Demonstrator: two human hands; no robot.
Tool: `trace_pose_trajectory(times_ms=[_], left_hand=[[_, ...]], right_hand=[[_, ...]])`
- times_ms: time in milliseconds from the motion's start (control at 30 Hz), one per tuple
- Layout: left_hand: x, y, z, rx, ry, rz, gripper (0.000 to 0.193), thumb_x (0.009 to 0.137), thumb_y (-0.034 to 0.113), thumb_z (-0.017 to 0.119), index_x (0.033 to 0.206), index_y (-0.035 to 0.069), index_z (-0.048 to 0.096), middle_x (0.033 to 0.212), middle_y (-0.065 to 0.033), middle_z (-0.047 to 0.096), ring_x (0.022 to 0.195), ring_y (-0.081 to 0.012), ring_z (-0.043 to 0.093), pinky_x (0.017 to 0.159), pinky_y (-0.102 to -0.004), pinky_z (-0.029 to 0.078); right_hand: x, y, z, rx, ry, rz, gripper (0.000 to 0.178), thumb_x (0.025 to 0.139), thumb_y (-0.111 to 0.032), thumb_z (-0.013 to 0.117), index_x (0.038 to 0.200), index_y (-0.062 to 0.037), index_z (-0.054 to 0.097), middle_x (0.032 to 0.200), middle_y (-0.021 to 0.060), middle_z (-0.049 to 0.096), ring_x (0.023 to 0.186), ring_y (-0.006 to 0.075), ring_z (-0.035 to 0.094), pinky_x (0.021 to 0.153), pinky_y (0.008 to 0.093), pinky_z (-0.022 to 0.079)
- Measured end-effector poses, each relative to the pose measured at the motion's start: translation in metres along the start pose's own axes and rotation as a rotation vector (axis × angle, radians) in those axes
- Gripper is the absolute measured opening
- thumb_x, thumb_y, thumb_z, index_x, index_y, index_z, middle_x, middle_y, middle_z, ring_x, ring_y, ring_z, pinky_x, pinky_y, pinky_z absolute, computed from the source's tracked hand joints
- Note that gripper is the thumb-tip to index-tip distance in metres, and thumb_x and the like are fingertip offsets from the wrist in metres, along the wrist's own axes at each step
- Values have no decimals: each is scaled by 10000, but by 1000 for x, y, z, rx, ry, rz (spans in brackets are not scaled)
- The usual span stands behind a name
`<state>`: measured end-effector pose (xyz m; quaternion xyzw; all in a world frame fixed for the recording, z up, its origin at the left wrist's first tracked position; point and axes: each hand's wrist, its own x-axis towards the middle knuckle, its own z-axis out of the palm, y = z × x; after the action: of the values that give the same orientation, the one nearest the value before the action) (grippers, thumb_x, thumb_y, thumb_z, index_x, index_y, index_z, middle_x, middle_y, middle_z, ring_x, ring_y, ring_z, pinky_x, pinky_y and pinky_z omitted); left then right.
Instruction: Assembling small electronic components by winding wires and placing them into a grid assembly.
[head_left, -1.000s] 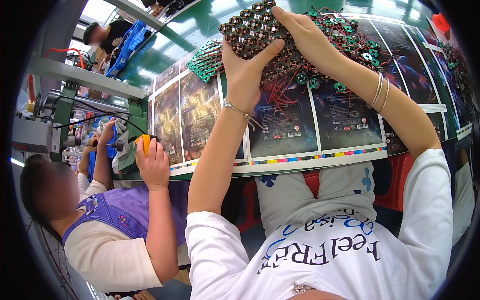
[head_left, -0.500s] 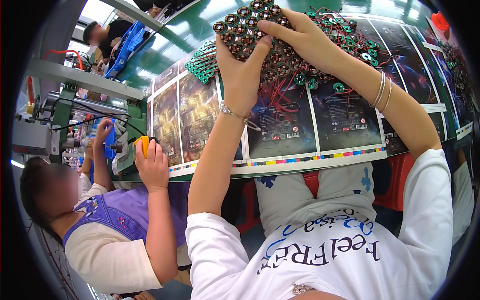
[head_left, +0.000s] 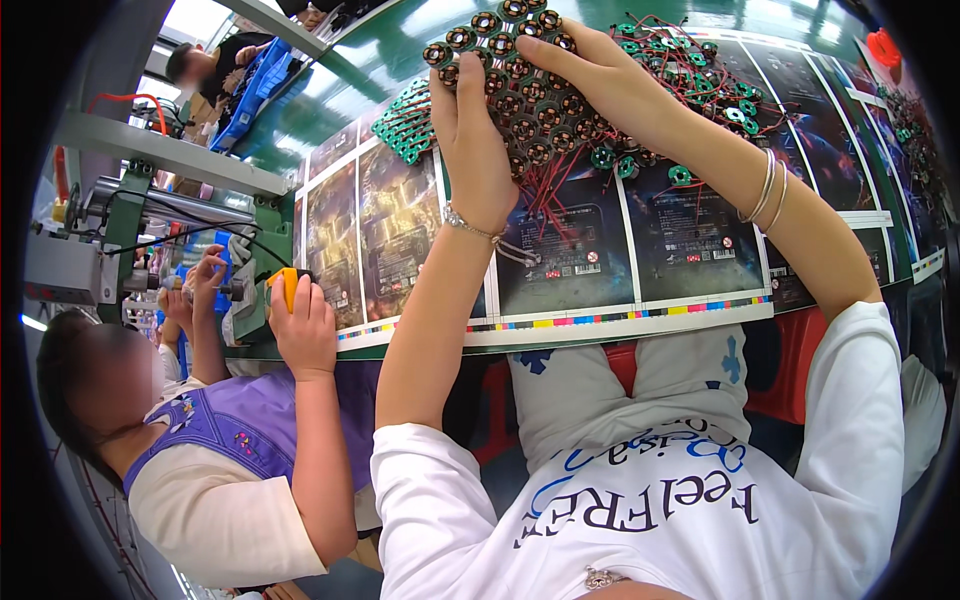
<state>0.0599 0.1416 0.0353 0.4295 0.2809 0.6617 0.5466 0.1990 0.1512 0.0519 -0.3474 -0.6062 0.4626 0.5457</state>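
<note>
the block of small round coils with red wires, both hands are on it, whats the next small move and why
Probably lower it flat. The left hand and right hand press the dark block of round coils from both sides, its red wires dangling over the printed sheets.

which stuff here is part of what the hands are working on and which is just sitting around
In hand:
- left hand and right hand, both on the sheet of round brown coil parts
- red wires hanging from it

Lying about:
- green coil parts to the left
- printed sheets covering the table
- co-worker's orange-handled tool
</note>
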Motion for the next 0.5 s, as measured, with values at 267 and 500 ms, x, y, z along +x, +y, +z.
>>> trace_pose_trajectory(times_ms=[267, 500], left_hand=[[1, -4, -9, 416, 19, 320, 340, 990, 350, 504, 1114, 35, 526, 972, -54, 623, 854, -97, 574, 732, -233, 457], [-1, -3, -5, 529, 15, 540, 353, 990, 368, 503, 1108, 37, 542, 984, -52, 629, 850, -93, 590, 721, -225, 470]], right_hand=[[2, 4, 0, -183, -126, -238, 477, 882, -224, 689, 1199, 59, 471, 967, 142, 634, 841, 195, 591, 748, 288, 487], [2, 4, 0, -143, -184, -194, 586, 825, -160, 743, 1264, 58, 421, 1059, 162, 622, 941, 235, 618, 837, 309, 507]])
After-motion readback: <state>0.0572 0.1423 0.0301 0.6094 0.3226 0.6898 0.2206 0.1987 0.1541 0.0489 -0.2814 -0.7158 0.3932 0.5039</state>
